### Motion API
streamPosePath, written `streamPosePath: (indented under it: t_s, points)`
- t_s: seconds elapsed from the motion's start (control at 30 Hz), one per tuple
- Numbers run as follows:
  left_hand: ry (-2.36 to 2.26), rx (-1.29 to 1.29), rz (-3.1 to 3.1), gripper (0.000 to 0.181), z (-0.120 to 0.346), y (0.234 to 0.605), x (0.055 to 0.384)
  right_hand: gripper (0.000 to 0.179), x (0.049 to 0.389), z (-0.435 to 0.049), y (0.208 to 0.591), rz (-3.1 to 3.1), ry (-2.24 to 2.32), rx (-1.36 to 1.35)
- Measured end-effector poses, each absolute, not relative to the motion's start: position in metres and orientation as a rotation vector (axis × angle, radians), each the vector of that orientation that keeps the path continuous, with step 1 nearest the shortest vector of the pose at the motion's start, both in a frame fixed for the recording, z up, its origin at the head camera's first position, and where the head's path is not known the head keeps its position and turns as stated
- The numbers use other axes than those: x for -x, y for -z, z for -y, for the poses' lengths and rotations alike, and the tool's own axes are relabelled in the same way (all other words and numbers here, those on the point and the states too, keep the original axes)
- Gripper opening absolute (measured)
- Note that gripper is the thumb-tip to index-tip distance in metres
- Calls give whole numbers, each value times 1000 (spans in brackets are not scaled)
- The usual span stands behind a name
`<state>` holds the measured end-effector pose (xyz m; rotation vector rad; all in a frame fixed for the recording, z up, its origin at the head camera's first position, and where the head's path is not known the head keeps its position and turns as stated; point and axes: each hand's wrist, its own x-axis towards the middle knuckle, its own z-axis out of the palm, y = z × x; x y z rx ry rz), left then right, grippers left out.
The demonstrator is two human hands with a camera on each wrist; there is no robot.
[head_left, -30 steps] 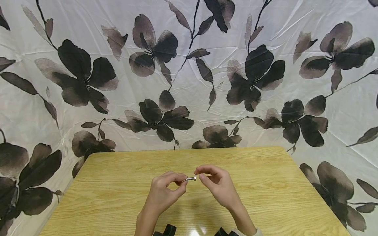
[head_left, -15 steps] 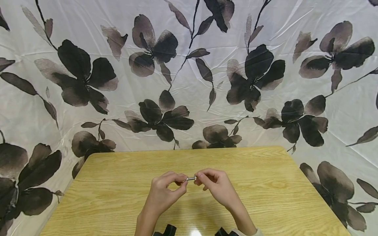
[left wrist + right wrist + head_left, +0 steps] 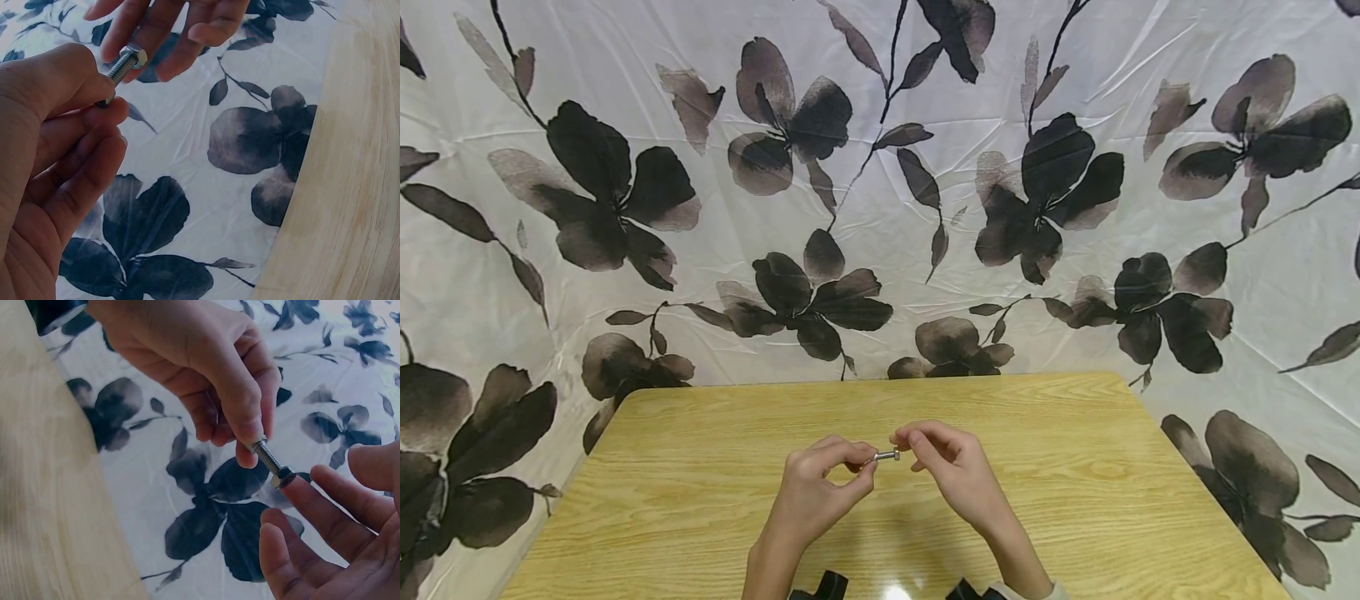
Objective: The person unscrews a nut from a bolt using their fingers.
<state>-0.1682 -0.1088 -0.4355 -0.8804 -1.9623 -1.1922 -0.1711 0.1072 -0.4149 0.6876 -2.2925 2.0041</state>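
Note:
Between thumb and fingertips, my left hand (image 3: 823, 482) pinches one end of a small silver bolt (image 3: 884, 456), held above the table. The bolt's threaded shank (image 3: 269, 455) sticks out toward the right, and a hex nut (image 3: 133, 56) sits at its free end. That nut shows bright in the left wrist view, while the bolt's other end is mostly hidden by my left fingers. My right hand (image 3: 951, 467) is at the nut, fingers loosely spread and thumb lifted away. In the right wrist view a fingertip (image 3: 295, 486) of it lies right at the nut.
Below the hands is a wood-grain table (image 3: 715, 425) with rounded far corners. A white cloth with dark flowers (image 3: 880, 208) hangs behind and around it. Black wrist-worn pieces (image 3: 829, 586) show at the bottom edge of the head view.
My right fingers came in from apart and closed on the nut half a second ago; now they have spread off it again, thumb raised. My left hand and the bolt have stayed nearly still.

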Motion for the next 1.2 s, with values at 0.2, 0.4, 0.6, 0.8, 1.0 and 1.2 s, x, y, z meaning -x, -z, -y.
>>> streamPosePath:
  t_s: [0.2,0.4,0.6,0.8,1.0,1.2]
  points:
    - [1186,876,1964,29,109,434,168,25,172,-109,416,2373,-2009,-586]
    - [1206,905,1943,28,109,434,168,31,175,-109,419,2512,-2006,-491]
    - [1208,928,1939,29,109,431,167,34,174,-109,419,2536,-2006,-517]
    - [1204,912,1958,28,110,430,167,26,173,-110,418,2512,-1998,-623]
    - [1188,918,1937,29,110,432,168,23,172,-110,417,2492,-2036,-661]
    - [1204,911,1947,27,110,432,168,26,172,-109,419,2427,-2052,-711]
